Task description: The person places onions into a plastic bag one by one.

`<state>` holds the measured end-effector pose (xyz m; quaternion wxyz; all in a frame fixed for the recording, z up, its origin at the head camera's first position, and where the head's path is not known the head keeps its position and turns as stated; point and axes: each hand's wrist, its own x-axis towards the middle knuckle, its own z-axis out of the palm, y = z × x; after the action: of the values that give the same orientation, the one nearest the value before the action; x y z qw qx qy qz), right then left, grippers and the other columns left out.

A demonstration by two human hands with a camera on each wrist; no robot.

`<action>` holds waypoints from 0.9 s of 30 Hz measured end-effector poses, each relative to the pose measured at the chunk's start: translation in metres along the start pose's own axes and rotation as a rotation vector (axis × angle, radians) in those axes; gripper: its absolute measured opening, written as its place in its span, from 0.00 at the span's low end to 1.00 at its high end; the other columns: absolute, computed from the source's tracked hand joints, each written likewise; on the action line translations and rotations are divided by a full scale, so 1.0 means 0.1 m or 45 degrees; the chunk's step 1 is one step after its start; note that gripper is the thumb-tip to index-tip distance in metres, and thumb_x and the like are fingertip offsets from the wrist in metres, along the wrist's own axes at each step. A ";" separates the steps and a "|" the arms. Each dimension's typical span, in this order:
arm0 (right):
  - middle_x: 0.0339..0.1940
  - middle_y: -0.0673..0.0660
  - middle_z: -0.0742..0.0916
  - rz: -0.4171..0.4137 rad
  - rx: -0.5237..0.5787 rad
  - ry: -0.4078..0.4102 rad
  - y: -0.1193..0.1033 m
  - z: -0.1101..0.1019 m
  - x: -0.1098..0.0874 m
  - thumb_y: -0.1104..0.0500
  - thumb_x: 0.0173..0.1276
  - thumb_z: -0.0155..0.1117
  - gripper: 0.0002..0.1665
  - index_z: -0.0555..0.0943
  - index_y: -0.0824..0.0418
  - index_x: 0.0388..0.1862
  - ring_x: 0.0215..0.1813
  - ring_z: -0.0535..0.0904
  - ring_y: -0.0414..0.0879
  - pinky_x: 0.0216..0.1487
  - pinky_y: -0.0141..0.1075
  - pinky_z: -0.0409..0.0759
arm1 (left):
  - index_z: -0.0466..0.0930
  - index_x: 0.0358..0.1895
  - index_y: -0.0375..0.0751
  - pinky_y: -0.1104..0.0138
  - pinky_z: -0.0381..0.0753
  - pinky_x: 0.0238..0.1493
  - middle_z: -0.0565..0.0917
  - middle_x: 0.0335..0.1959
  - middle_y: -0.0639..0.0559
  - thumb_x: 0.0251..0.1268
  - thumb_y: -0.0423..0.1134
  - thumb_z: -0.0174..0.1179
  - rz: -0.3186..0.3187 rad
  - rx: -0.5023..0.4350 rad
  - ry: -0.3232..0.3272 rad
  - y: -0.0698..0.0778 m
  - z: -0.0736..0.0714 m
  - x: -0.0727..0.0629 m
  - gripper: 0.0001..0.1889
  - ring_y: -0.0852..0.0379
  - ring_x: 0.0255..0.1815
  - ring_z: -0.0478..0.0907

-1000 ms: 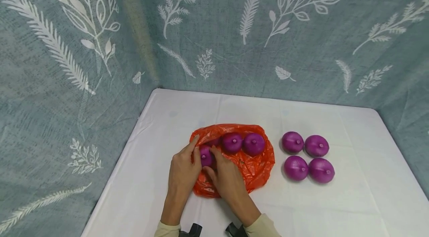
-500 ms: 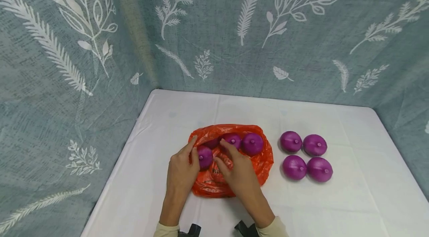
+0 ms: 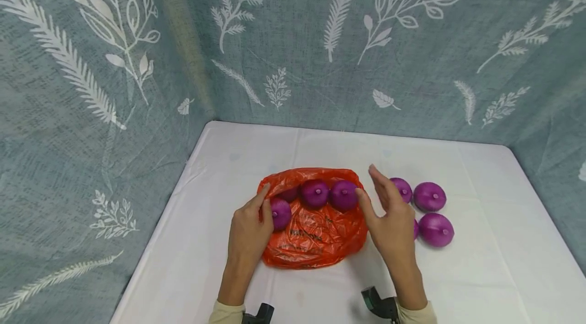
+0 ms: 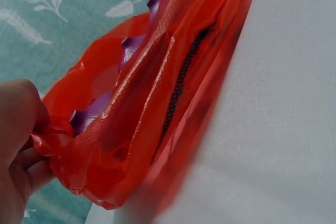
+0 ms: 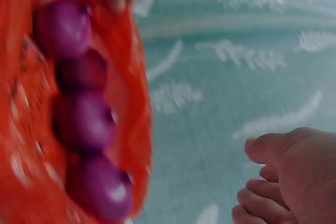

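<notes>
A red plastic bag [image 3: 316,247] lies on its side with its mouth spread, several purple onions [image 3: 314,193] inside it. My left hand [image 3: 249,232] pinches the bag's left edge beside the leftmost onion [image 3: 280,213]; the left wrist view shows the film bunched between thumb and fingers [image 4: 37,174]. My right hand [image 3: 391,227] is off the bag's right side, empty, its thumb apart from the fingers. It hovers between the bag and a group of loose onions [image 3: 429,197], partly hiding two of them. In the right wrist view, onions [image 5: 86,121] line the bag's mouth.
A white-covered table [image 3: 485,263] carries everything. Grey-green cloth with white leaf prints [image 3: 293,59] hangs behind and at both sides of it. The loose onions sit close together right of the bag. Dark wrist-worn devices [image 3: 380,303] show at both wrists.
My right hand has let go of the leftmost onion inside the bag and swung right, past the bag's edge toward the loose onions. My left hand keeps its hold on the bag.
</notes>
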<state>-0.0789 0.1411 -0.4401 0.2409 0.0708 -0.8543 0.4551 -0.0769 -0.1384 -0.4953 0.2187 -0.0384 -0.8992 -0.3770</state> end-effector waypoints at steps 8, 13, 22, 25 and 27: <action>0.73 0.51 0.81 0.111 -0.147 0.197 0.17 -0.46 0.01 0.59 0.72 0.75 0.35 0.76 0.57 0.76 0.70 0.79 0.50 0.62 0.23 0.73 | 0.80 0.70 0.34 0.64 0.79 0.31 0.89 0.54 0.35 0.79 0.33 0.59 0.021 0.019 -0.002 0.00 0.02 0.01 0.20 0.57 0.28 0.77; 0.75 0.48 0.78 0.213 -0.215 0.282 0.24 -0.73 -0.02 0.54 0.74 0.74 0.37 0.74 0.55 0.78 0.73 0.76 0.47 0.65 0.25 0.73 | 0.81 0.69 0.34 0.64 0.77 0.29 0.89 0.52 0.34 0.78 0.33 0.59 0.023 0.014 -0.001 0.02 0.02 0.02 0.20 0.57 0.25 0.74; 0.77 0.47 0.76 0.417 -0.290 0.369 0.48 -1.04 -0.18 0.48 0.75 0.71 0.37 0.72 0.49 0.80 0.76 0.72 0.45 0.70 0.32 0.71 | 0.81 0.69 0.34 0.63 0.79 0.31 0.89 0.53 0.35 0.78 0.33 0.60 0.015 0.015 -0.001 0.03 0.03 0.01 0.20 0.55 0.28 0.77; 0.77 0.47 0.76 0.479 -0.297 0.365 0.58 -1.10 -0.25 0.48 0.76 0.70 0.37 0.71 0.48 0.81 0.77 0.72 0.46 0.71 0.31 0.70 | 0.81 0.69 0.34 0.61 0.82 0.34 0.88 0.56 0.35 0.78 0.33 0.60 0.009 0.015 0.005 0.01 0.03 0.00 0.20 0.53 0.32 0.82; 0.78 0.47 0.75 0.514 -0.316 0.343 0.64 -1.12 -0.29 0.48 0.75 0.70 0.39 0.70 0.48 0.82 0.77 0.71 0.48 0.72 0.31 0.69 | 0.81 0.69 0.35 0.59 0.84 0.36 0.87 0.57 0.35 0.78 0.33 0.59 0.004 0.014 0.008 0.00 0.02 0.01 0.20 0.52 0.36 0.85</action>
<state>-0.0368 0.2665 -0.4485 0.2636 -0.1922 -0.8605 0.3912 -0.0785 -0.1365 -0.4963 0.2225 -0.0374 -0.9005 -0.3717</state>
